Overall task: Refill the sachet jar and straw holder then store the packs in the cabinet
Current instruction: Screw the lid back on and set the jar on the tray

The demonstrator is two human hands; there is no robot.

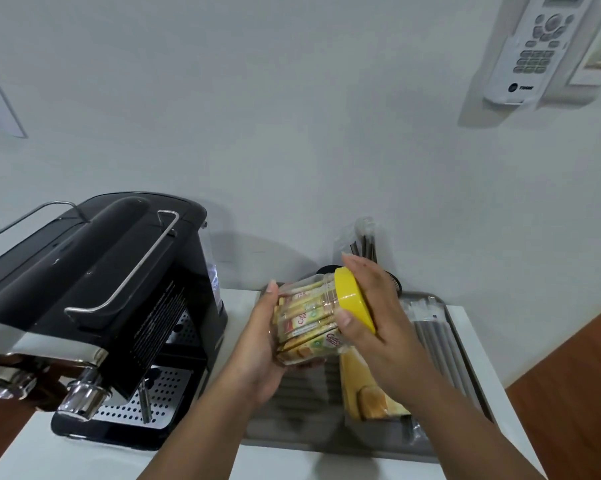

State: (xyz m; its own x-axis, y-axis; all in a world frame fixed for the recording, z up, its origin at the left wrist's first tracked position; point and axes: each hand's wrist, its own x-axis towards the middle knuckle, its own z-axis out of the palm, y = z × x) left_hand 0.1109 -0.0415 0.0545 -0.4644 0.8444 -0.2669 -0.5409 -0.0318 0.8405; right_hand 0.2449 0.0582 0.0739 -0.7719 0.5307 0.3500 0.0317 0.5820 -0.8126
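Over tray (465, 382) | left hand (261, 344) cradles tilted jar (309, 320) | right hand (378, 317) grips lid (352, 296)

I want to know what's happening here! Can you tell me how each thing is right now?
Sachet jar: tilted, held above the tray, full of sachets.
Yellow lid: on the jar.
Left hand: holding the jar's body.
Right hand: gripping the lid.
Straw pack: lying in the grey tray.
Coffee machine: standing, no cup under it.

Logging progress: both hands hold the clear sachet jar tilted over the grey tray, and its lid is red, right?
Not quite. The head view shows a yellow lid, not red. The rest holds: the left hand and right hand hold the clear plastic sachet jar tilted over the grey tray.
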